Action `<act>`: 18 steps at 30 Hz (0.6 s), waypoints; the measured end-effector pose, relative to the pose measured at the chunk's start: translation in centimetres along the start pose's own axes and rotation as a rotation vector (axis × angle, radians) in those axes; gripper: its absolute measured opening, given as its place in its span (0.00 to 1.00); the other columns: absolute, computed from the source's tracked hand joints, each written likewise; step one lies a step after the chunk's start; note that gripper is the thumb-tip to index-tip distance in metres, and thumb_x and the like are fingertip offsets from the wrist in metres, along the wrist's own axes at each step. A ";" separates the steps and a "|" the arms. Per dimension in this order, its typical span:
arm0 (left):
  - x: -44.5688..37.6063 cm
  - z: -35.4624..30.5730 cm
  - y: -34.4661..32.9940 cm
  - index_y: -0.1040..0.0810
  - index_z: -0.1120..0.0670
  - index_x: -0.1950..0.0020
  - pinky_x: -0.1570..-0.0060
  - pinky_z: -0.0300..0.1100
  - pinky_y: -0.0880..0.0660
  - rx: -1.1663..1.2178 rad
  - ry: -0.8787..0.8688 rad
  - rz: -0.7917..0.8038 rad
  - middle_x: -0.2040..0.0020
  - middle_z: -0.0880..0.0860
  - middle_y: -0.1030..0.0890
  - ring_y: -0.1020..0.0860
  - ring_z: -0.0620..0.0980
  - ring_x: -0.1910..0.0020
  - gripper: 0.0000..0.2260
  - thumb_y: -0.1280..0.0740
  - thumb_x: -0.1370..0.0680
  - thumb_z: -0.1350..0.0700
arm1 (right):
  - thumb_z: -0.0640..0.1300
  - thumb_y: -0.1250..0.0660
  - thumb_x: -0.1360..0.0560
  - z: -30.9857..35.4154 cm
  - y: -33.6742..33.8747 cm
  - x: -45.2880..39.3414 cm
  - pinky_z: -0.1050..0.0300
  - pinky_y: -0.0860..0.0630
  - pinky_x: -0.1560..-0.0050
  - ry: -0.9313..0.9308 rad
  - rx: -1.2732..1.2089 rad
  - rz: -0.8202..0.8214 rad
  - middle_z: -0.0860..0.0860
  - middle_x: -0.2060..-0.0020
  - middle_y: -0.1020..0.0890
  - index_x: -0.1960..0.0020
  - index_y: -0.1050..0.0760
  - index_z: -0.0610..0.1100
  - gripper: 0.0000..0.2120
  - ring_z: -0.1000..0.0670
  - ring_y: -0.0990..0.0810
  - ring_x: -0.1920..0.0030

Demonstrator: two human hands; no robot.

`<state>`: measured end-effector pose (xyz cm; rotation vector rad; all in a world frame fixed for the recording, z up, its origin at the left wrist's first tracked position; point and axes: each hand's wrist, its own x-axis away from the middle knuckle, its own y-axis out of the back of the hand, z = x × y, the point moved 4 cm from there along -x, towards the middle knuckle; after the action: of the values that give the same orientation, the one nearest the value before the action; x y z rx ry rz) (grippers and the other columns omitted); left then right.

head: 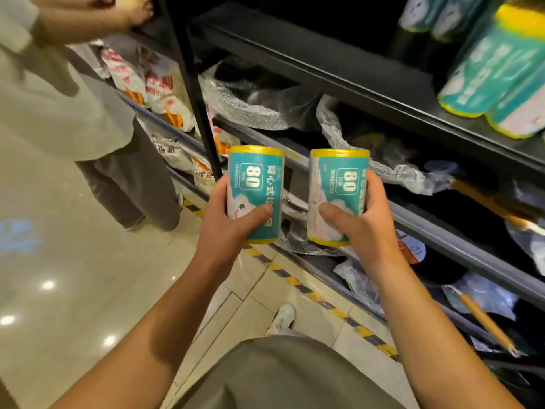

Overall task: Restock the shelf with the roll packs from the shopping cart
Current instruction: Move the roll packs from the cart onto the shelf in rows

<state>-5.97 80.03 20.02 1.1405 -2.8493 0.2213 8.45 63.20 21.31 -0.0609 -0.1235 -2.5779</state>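
Standing upright side by side but apart, two teal roll packs with yellow ends are held in front of the dark shelf [339,69]. The left hand [227,219] grips the left roll pack [256,184], thumb across its front; the right hand [358,222] grips the right roll pack [339,187] likewise. More teal rolls [483,81] lie on the upper shelf board. Another person [73,93] stands at left on the tiled floor [73,276].

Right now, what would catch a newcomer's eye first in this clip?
Two teal roll packs with yellow ends, one gripped upright in the left hand, one in the right hand, mid-frame before the dark shelves. Matching packs sit on the upper shelf at top right.
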 end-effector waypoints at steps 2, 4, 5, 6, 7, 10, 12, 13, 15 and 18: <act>-3.0 -0.8 -0.6 0.29 0.44 0.34 0.52 0.43 0.18 -0.004 -0.012 0.022 0.43 0.45 0.18 0.18 0.48 0.43 0.30 0.22 0.33 0.54 | 0.43 0.22 0.37 0.9 0.1 -2.4 0.59 0.20 0.53 0.019 -0.008 -0.023 0.52 0.44 0.17 0.31 0.31 0.52 0.37 0.52 0.16 0.47; -5.6 -2.0 -1.5 0.29 0.43 0.34 0.52 0.43 0.19 -0.012 -0.031 0.036 0.43 0.44 0.18 0.18 0.47 0.43 0.31 0.21 0.34 0.52 | 0.43 0.22 0.37 1.9 0.4 -4.7 0.61 0.20 0.55 0.048 -0.010 -0.052 0.53 0.44 0.18 0.30 0.32 0.51 0.38 0.54 0.16 0.48; -6.9 -2.6 -2.0 0.29 0.43 0.33 0.52 0.42 0.19 -0.012 -0.039 0.048 0.42 0.45 0.19 0.18 0.48 0.42 0.33 0.20 0.35 0.51 | 0.43 0.22 0.38 2.5 0.6 -5.7 0.62 0.20 0.55 0.061 -0.005 -0.069 0.54 0.44 0.18 0.29 0.32 0.51 0.39 0.55 0.16 0.48; -8.1 -3.2 -2.5 0.29 0.45 0.32 0.52 0.43 0.19 -0.016 -0.051 0.062 0.41 0.46 0.19 0.18 0.48 0.42 0.34 0.20 0.35 0.50 | 0.44 0.22 0.38 3.1 0.8 -6.7 0.61 0.20 0.55 0.075 0.008 -0.088 0.54 0.43 0.18 0.29 0.33 0.52 0.40 0.56 0.17 0.47; -9.3 -3.8 -3.0 0.30 0.46 0.32 0.52 0.43 0.19 -0.022 -0.067 0.077 0.41 0.47 0.19 0.18 0.48 0.42 0.33 0.22 0.35 0.50 | 0.45 0.22 0.38 3.7 1.0 -7.6 0.60 0.19 0.54 0.092 0.024 -0.108 0.55 0.42 0.19 0.28 0.33 0.53 0.41 0.56 0.17 0.46; -12.7 -5.7 -4.7 0.29 0.48 0.32 0.53 0.40 0.19 -0.020 -0.092 0.120 0.43 0.46 0.18 0.18 0.45 0.45 0.28 0.25 0.30 0.55 | 0.48 0.21 0.38 5.8 1.9 -10.0 0.56 0.19 0.49 0.145 0.067 -0.178 0.57 0.40 0.19 0.27 0.34 0.55 0.42 0.56 0.18 0.44; -15.1 -6.8 -5.9 0.27 0.49 0.36 0.56 0.37 0.20 -0.042 -0.115 0.150 0.47 0.46 0.17 0.17 0.44 0.48 0.24 0.25 0.30 0.55 | 0.46 0.22 0.36 7.4 2.5 -11.5 0.61 0.20 0.50 0.195 0.103 -0.240 0.57 0.40 0.20 0.27 0.35 0.54 0.41 0.59 0.18 0.44; -16.3 -7.2 -6.4 0.26 0.48 0.39 0.56 0.38 0.20 -0.057 -0.124 0.168 0.48 0.46 0.17 0.17 0.44 0.49 0.22 0.25 0.30 0.55 | 0.44 0.22 0.35 8.1 2.8 -12.4 0.64 0.21 0.51 0.218 0.118 -0.276 0.58 0.40 0.20 0.27 0.35 0.53 0.41 0.61 0.19 0.45; -18.6 -8.1 -7.5 0.25 0.49 0.41 0.55 0.40 0.20 -0.050 -0.144 0.213 0.48 0.48 0.16 0.16 0.46 0.50 0.20 0.25 0.30 0.56 | 0.41 0.21 0.33 9.3 3.4 -14.0 0.66 0.22 0.51 0.258 0.144 -0.348 0.57 0.40 0.21 0.27 0.36 0.51 0.40 0.61 0.19 0.45; -22.1 -9.4 -8.7 0.26 0.52 0.39 0.54 0.41 0.20 -0.016 -0.168 0.304 0.47 0.50 0.16 0.16 0.49 0.49 0.22 0.26 0.31 0.56 | 0.41 0.21 0.32 10.4 3.9 -16.6 0.64 0.21 0.50 0.297 0.220 -0.474 0.57 0.41 0.22 0.28 0.37 0.50 0.39 0.60 0.19 0.45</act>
<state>16.08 90.37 27.70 0.7502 -3.1582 0.1209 24.76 69.73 30.85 0.4850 -0.3436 -2.9852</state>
